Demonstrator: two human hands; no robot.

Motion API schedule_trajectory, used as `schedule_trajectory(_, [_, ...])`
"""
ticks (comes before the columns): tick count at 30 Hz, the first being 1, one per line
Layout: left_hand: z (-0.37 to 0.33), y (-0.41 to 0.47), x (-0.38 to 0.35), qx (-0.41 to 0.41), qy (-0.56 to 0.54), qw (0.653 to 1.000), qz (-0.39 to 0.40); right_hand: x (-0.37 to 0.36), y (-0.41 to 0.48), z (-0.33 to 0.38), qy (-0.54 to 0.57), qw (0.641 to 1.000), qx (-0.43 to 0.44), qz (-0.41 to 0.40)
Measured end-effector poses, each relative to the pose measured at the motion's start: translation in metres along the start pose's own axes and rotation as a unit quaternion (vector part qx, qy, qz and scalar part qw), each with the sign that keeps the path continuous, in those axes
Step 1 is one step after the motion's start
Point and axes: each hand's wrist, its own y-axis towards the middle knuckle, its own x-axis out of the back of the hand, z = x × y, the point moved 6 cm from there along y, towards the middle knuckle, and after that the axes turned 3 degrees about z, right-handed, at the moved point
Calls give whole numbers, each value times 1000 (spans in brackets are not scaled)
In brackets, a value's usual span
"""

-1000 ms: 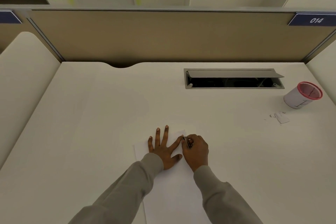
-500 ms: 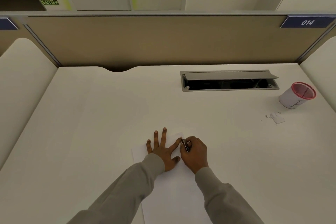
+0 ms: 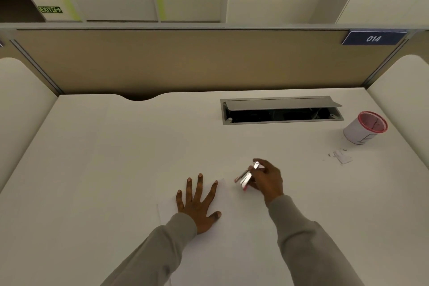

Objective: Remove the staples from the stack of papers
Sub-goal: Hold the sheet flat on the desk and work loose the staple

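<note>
Left hand lies flat, fingers spread, pressing the stack of papers at six o'clock on the desk. Right hand, at its three o'clock, grips a metal staple remover above the paper's corner.

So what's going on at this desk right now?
A person is working at a white desk. The left hand lies flat, fingers spread, pinning a stack of papers. The right hand holds a small metal staple remover lifted just off the far right corner of the papers, tilted. Whether a staple is caught in it is too small to tell. Further right sit a red-rimmed paper cup and some small scraps.
</note>
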Motion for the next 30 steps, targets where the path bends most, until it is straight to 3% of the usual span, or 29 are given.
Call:
schedule_trajectory(6, [-1,1,-2,11,18,999,26,23,37,46,256,963,-63,-46])
schedule_trajectory(16, [0,4,-4,16,23,999,45,32,70,29,361,917,-72,-155])
schedule_trajectory(23, [0,6,-4,16,31,997,65,25,82,25,228,949,-25,-217])
schedule_trajectory(27, [-1,6,-3,17,33,997,67,24,91,32,39,973,0,-227])
schedule_trajectory(30, [0,6,-3,19,34,997,67,22,94,43,-72,971,22,-227])
